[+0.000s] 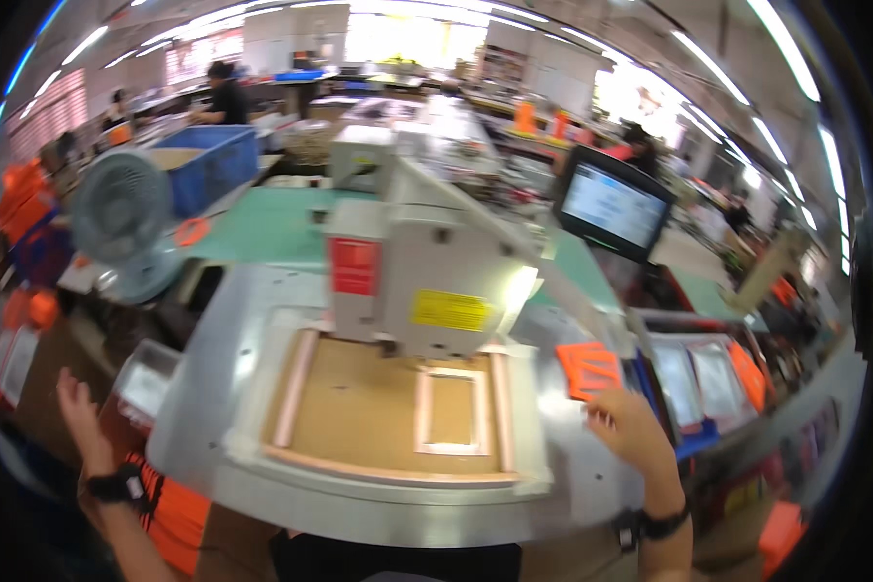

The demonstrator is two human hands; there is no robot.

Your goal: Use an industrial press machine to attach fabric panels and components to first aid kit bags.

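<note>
My left hand (82,419) is raised at the left, beside a clear plastic box (148,380), its fingers spread and holding nothing. To the right, my right hand (632,427) rests low over the metal tabletop (378,519), fingers curled at the near edge of flat orange cut pieces (589,371). Whether anything sits inside those fingers is hidden. Between my hands, a brown board (359,412) with pale raised strips lies under a light grey machine head (436,257). A small rectangular frame (453,449) is on the board's right half.
A grey fan (121,204) and a blue crate (213,160) stand at the far left. Beyond the orange pieces is a tilted screen (615,206). Trays (694,378) line the right side. Orange material (177,519) hangs below my left forearm. Other people work farther back.
</note>
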